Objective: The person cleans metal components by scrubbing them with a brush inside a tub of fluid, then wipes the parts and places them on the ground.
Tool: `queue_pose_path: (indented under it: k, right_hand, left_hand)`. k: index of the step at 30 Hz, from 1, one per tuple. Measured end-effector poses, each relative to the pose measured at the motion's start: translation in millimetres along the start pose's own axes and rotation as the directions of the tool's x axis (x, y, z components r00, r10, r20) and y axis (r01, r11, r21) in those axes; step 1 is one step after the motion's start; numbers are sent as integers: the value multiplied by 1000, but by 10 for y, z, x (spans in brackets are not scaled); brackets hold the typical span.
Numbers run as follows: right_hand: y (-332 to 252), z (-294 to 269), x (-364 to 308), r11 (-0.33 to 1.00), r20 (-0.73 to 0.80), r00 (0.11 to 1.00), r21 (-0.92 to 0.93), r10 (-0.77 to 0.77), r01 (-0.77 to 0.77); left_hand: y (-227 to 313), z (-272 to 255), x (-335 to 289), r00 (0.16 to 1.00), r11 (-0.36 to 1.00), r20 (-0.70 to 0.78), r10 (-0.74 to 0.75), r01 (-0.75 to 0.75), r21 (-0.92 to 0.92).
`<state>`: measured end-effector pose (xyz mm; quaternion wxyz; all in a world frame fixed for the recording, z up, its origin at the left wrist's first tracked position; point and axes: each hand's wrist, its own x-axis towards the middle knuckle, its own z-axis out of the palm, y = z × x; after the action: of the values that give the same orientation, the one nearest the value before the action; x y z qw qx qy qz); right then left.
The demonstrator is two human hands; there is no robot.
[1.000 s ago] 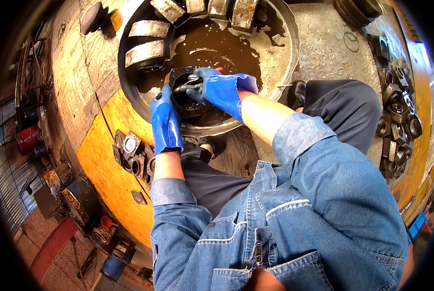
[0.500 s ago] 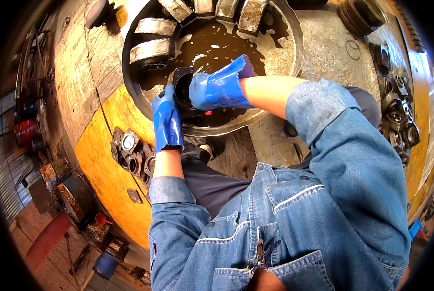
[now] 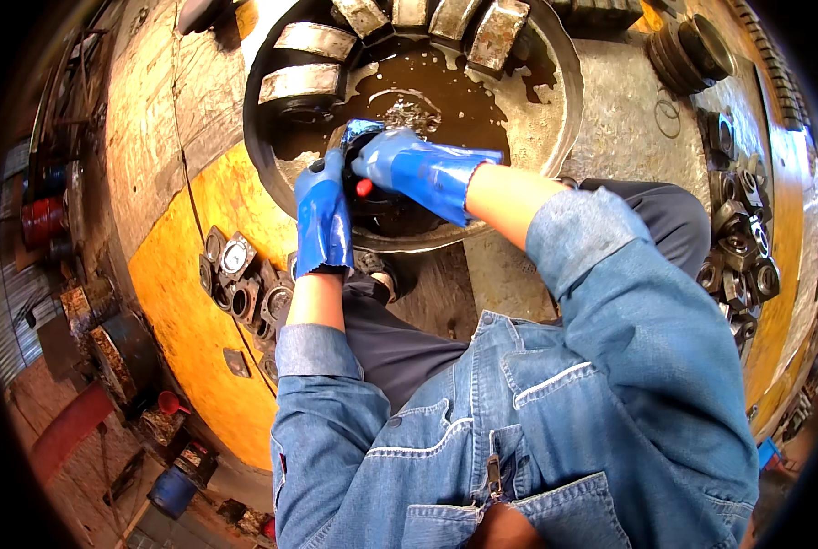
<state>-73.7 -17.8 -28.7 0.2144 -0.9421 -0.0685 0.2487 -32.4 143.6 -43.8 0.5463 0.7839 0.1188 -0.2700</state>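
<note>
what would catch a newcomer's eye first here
Two bright blue gloves at centre: the left hand and right hand both grip a dark round part at the near rim of a metal basin. The basin holds murky brown liquid, with grey metal blocks ranged along its far edge. More metal parts lie piled on the yellow surface to the left.

Yellow-painted worn floor [image 3: 176, 302], grey concrete patch [image 3: 628, 119], corrugated metal wall [image 3: 11, 311] left, daylight.
</note>
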Motion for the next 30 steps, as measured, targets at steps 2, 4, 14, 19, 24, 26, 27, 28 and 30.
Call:
queue_pose_path:
  k: [2, 4, 14, 19, 24, 26, 27, 28, 30]
  right_hand:
    - [115, 134, -100, 975, -128, 990, 204, -61, 87]
    - [102, 161, -133, 943, -121, 991, 331, 59, -16]
    - [139, 247, -694, 953, -454, 874, 148, -172, 264]
    - [-25, -31, -695, 986, -285, 945, -81, -160, 143]
    - [163, 138, -337, 960, -146, 989, -279, -35, -8]
    - [20, 43, -270, 971, -9, 981, -137, 195, -195]
    - [-26, 39, -257, 961, -20, 967, -110, 254, -255]
    - [-43, 11, -252, 966, -26, 967, -41, 253, -254]
    - [-37, -63, -258, 964, -36, 967, 97, 251, -246]
  left_hand:
    - [-18, 16, -14, 1000, 1000, -6, 18, -18, 2]
    - [-40, 18, 4, 1000, 999, -15, 27, -26, 42]
    - [-32, 4, -24, 999, 995, 43, 5, -9, 95]
    - [-72, 12, -136, 988, 995, 139, 73, -63, -81]
    - [-116, 56, 0, 977, 984, 139, 160, -170, 60]
    - [-179, 26, 42, 984, 985, 100, 146, -154, 79]
    - [-211, 7, 61, 987, 985, 81, 140, -147, 89]
    - [-179, -1, 25, 990, 989, 87, 110, -118, 90]
    - [-112, -13, -38, 994, 994, 97, 50, -59, 93]
